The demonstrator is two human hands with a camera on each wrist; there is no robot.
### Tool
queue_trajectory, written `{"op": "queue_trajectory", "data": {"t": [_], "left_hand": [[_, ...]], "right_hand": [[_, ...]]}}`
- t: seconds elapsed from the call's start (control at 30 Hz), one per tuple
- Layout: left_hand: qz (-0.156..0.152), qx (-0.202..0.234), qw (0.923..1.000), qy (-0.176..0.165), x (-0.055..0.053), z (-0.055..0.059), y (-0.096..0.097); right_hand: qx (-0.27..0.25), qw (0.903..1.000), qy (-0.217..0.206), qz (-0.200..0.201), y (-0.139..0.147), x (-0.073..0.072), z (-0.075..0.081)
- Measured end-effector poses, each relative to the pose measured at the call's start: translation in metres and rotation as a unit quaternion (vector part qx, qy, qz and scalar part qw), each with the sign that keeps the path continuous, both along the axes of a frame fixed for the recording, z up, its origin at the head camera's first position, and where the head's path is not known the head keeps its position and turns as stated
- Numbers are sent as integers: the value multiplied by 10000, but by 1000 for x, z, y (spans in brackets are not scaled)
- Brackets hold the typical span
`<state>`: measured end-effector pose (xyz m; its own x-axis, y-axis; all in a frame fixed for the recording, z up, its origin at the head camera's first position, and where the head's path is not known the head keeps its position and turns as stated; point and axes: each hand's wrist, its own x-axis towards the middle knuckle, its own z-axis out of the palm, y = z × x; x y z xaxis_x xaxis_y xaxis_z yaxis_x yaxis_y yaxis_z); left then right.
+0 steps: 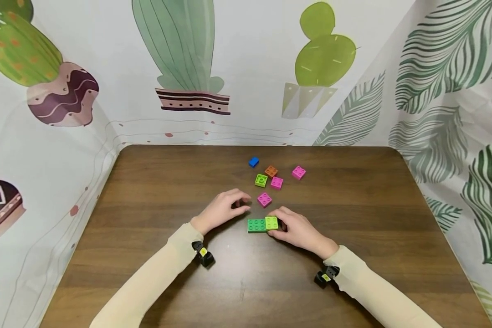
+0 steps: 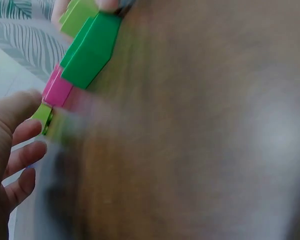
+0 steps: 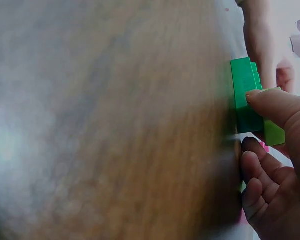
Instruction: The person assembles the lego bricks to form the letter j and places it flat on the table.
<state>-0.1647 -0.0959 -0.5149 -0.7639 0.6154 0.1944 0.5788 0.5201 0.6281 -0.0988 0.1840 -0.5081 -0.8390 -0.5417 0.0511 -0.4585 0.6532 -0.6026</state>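
A long green toy brick (image 1: 256,225) carries a smaller lime brick (image 1: 271,222) on top of its right end. My right hand (image 1: 297,229) pinches this pair at the right, and the right wrist view shows the thumb against the side of the green brick (image 3: 242,82). My left hand (image 1: 225,208) holds nothing; its fingers are loosely bent, left of a pink brick (image 1: 264,199). In the left wrist view, that hand's fingers (image 2: 26,154) appear apart from the green brick (image 2: 92,52).
Behind the hands lie another lime brick (image 1: 261,180), a pink brick (image 1: 276,182), an orange brick (image 1: 271,171), a blue brick (image 1: 253,161) and a further pink brick (image 1: 299,172). The brown table (image 1: 168,182) ends at a cactus-printed cloth (image 1: 254,68).
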Motion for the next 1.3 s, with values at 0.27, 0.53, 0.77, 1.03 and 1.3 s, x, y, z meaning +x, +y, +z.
{"op": "queue_trajectory", "data": {"t": [0.27, 0.53, 0.77, 1.03, 1.3], "left_hand": [[365, 354, 9987, -58, -29, -1, 9], [658, 185, 9975, -185, -48, -1, 20], [783, -7, 9963, -345, -61, 1, 31], [698, -415, 9958, -422, -67, 4, 40], [714, -609, 9950, -340, -67, 2, 45]], "right_hand": [[1, 10000, 6, 18, 0, 0, -2], [3, 10000, -16, 85, -1, 0, -1], [-3, 10000, 13, 67, -1, 0, 0], [12, 10000, 60, 78, -1, -1, -1], [103, 9999, 95, 48, -1, 0, -1]]}}
